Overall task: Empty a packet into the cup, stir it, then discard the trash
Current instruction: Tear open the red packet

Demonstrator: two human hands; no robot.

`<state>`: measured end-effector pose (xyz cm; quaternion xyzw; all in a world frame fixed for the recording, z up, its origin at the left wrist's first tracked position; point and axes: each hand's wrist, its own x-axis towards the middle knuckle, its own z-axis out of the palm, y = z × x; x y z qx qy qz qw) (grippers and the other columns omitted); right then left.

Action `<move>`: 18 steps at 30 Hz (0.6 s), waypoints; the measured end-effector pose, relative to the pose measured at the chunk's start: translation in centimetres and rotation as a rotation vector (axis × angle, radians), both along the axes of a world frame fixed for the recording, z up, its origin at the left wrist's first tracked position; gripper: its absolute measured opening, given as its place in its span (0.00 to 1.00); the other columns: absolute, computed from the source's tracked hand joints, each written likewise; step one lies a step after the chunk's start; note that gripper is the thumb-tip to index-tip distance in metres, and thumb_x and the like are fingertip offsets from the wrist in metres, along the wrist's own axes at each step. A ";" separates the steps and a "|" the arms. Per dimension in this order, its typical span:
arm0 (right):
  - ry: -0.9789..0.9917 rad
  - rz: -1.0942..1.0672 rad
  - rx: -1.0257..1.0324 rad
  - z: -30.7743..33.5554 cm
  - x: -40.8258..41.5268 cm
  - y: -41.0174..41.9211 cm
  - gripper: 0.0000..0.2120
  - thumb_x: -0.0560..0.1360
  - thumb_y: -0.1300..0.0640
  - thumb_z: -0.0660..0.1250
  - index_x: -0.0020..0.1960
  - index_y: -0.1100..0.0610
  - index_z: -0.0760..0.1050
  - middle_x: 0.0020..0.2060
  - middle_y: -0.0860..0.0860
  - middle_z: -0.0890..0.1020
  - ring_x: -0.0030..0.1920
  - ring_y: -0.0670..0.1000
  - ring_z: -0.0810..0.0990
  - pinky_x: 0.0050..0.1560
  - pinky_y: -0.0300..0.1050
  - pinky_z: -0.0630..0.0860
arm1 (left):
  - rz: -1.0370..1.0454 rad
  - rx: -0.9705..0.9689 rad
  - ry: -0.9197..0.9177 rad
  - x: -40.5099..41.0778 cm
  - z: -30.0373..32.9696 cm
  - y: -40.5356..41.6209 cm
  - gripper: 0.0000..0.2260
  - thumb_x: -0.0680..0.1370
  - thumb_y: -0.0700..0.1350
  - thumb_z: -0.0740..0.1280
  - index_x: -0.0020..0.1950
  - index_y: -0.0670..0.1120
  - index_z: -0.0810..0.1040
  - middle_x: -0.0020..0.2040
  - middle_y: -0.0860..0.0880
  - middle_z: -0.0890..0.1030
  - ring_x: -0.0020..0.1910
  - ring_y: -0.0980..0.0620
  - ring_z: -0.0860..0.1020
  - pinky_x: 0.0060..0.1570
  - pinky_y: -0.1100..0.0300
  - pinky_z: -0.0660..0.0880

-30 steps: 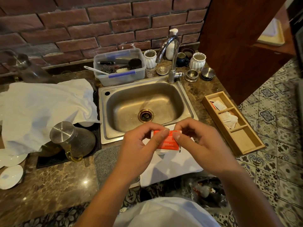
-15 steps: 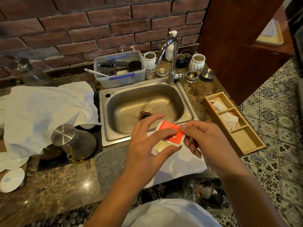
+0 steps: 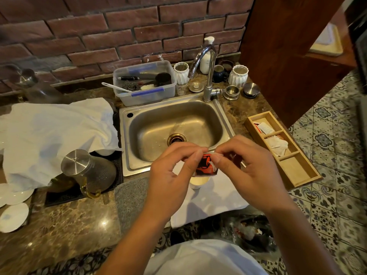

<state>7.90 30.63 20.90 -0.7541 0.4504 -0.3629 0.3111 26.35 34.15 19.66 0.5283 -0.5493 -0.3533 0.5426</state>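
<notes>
Packet (image 3: 206, 165), red/orange w/ black print, sits between both hands just in front of the sink (image 3: 174, 126), above a white cup (image 3: 198, 182) whose rim peeks out below it. Left hand (image 3: 172, 175) pinches the packet's left top edge w/ thumb and forefinger; right hand (image 3: 252, 171) pinches the right top corner, other fingers curled. Top edge looks crumpled; can't tell if it's torn open. Cup stands on a white cloth (image 3: 214, 203) laid over the counter (image 3: 69, 225) edge, w/ a grey mat (image 3: 131, 199) just left of it. Right of the sink, a wooden tray (image 3: 297, 171) w/ three compartments: far two hold more packets. Left of the sink, a glass carafe (image 3: 89, 171) w/ steel lid on a black mat, beside a big white towel (image 3: 55, 135). Behind the sink: faucet (image 3: 206, 72), clear plastic tub (image 3: 145, 84) of utensils, white ribbed cups, soap bottle, brick wall.
</notes>
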 end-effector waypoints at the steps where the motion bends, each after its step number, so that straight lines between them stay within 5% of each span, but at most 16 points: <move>1: -0.009 0.015 0.009 -0.2 -0.1 0.0 0.06 0.79 0.54 0.70 0.50 0.55 0.84 0.42 0.48 0.81 0.43 0.51 0.79 0.41 0.45 0.75 | 0.011 -0.014 -0.027 0.1 0.1 -0.1 0.06 0.79 0.42 0.70 0.52 0.46 0.87 0.49 0.53 0.85 0.54 0.50 0.83 0.56 0.51 0.79; 6: -0.162 0.051 0.108 -1.1 -0.2 -0.1 0.06 0.80 0.55 0.71 0.52 0.56 0.85 0.44 0.48 0.84 0.46 0.52 0.82 0.44 0.48 0.79 | 0.012 -0.162 -0.214 1.0 0.9 -0.3 0.02 0.77 0.39 0.74 0.47 0.43 0.87 0.47 0.50 0.84 0.51 0.51 0.82 0.52 0.54 0.78; 11: -0.046 0.094 0.048 -1.7 -0.6 -0.5 0.10 0.79 0.50 0.71 0.55 0.53 0.87 0.48 0.47 0.86 0.48 0.52 0.84 0.42 0.55 0.80 | -0.085 -0.335 -0.521 1.3 1.4 -1.0 0.04 0.78 0.42 0.73 0.48 0.42 0.87 0.48 0.48 0.84 0.50 0.48 0.79 0.50 0.52 0.75; 18: -0.018 0.019 -0.021 -1.4 -0.4 -0.2 0.06 0.78 0.57 0.72 0.52 0.54 0.87 0.45 0.46 0.85 0.46 0.49 0.83 0.43 0.47 0.79 | -0.090 -0.337 -0.551 1.6 1.0 -1.6 0.04 0.78 0.40 0.73 0.47 0.41 0.86 0.47 0.48 0.84 0.48 0.47 0.80 0.51 0.53 0.74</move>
